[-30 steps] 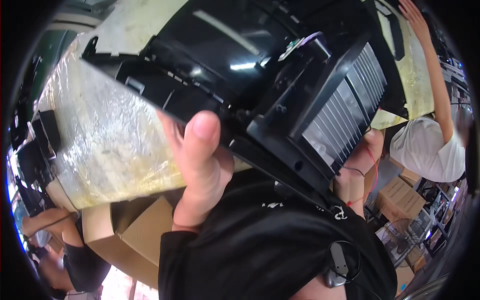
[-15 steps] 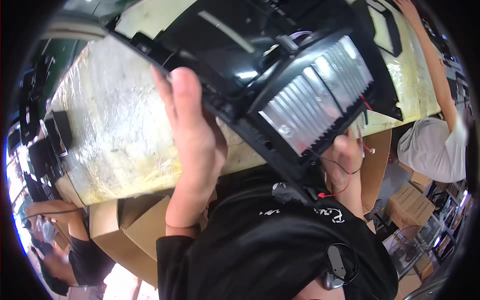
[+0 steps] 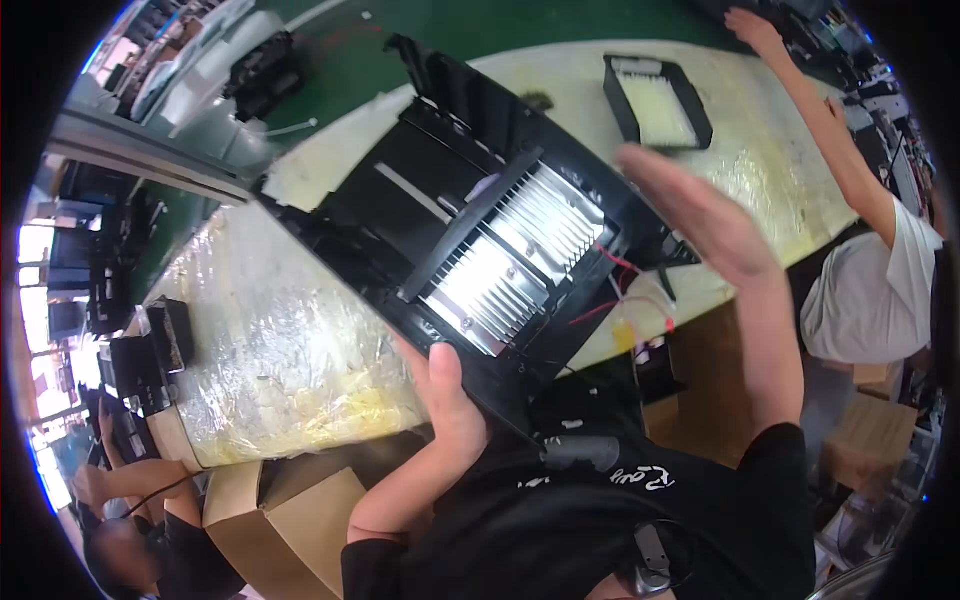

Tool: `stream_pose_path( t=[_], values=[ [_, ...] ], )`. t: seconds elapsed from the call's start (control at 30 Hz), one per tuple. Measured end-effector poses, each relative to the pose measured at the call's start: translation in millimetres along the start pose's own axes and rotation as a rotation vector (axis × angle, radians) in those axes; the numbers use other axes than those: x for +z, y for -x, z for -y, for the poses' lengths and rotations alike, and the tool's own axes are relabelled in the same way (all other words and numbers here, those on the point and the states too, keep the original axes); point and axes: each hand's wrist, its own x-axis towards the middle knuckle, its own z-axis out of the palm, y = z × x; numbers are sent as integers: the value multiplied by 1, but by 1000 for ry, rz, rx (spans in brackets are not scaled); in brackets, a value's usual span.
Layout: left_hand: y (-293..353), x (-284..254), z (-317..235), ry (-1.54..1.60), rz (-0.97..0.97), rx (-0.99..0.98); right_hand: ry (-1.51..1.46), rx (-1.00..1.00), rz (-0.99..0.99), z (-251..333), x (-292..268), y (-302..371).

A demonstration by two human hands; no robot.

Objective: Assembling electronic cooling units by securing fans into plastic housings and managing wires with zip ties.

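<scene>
Bench: a pale, yellowed worktop (image 3: 290,350) wrapped in glossy, wrinkled clear film, crossing the view.
Housing: a black plastic housing (image 3: 440,165) lies tilted over the middle of the bench, its lower corner past the near edge against the dark shirt; whether it rests on the film I cannot tell.
Heat sink: silver finned metal (image 3: 515,260) set in the housing, thin red wires (image 3: 617,260) trailing beside it.
Left hand: the left hand (image 3: 455,415) grips the housing's lower left edge, thumb on top.
Right hand: the right hand (image 3: 705,220), blurred, fingers straight and unclosed, beside the housing's right side; contact unclear.
Far edge, right: an open black rectangular frame (image 3: 622,105).
Left end: black box-shaped parts (image 3: 170,335).
Near edge, left: an open cardboard box (image 3: 300,520) just below.
Beyond the far edge: green floor (image 3: 350,55) and a grey metal rail (image 3: 150,155).
Co-workers: a dark-sleeved person (image 3: 195,545) at the left end, a white-shirted person (image 3: 870,300) at the right.
Right background: a brown carton (image 3: 870,440).
</scene>
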Motion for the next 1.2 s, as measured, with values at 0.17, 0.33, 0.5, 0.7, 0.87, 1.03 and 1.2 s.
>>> stream_pose_path(
  t=[0.17,0.33,0.5,0.7,0.87,1.03,1.2],
  values=[
    [-46,19,-37,158,-84,-22,-14,48,203,5,35,-38],
    [-184,67,-150,161,135,156,230,3,-29,91,51,-126],
    [-398,102,-139,120,180,263,210,65,64,109,-60,-319],
    [-499,125,-87,44,38,220,232,131,-1,99,-116,-388],
    [-496,62,-127,-832,-180,643,674,-83,-301,117,-118,-402],
    [-489,-144,-205,-1229,-1450,514,516,-265,-336,141,-85,-345],
    [-499,-150,-194,-879,-688,12,668,-345,-264,132,-106,-293]
  ],
)
